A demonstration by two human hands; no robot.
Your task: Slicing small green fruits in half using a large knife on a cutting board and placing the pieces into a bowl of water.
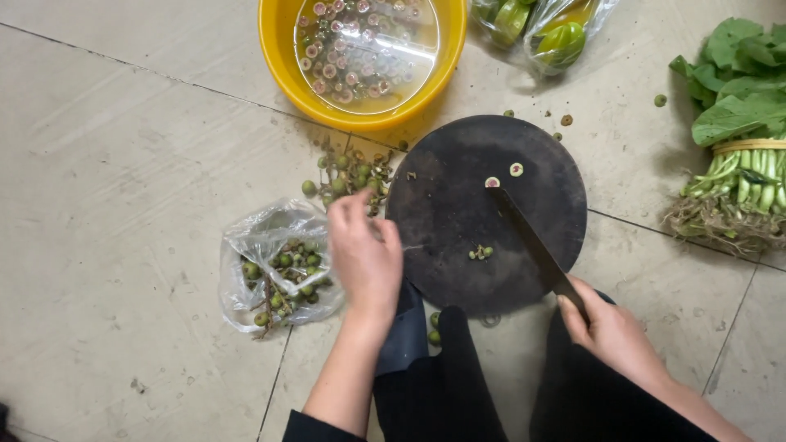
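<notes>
Small green fruits (282,270) are lying in a crumpled clear plastic bag (262,237) on the tiled floor (106,164), at about nine o'clock from the round dark cutting board (458,196). Some are still sitting on thin brown stems inside the bag. More loose fruits and stem scraps (352,173) are piling at the board's ten o'clock edge, and two cut halves (503,175) are resting near the board's middle, showing pale rings.

The left hand (364,258) is hovering between the bag and the board, fingers loosely curled; whether it is pinching a fruit I cannot tell. The right hand (610,331) is gripping the handle of a long knife (528,241), whose blade is lying across the board with the tip pointing at the halves.

At twelve o'clock, a yellow basin (282,57) is holding water with many sliced fruit pieces (360,45) floating in it. At one o'clock, a clear bag of green vegetables (565,37) is lying on the floor. At three o'clock, a bundle of leafy greens (741,123) is resting, tied with a band, roots trailing.
</notes>
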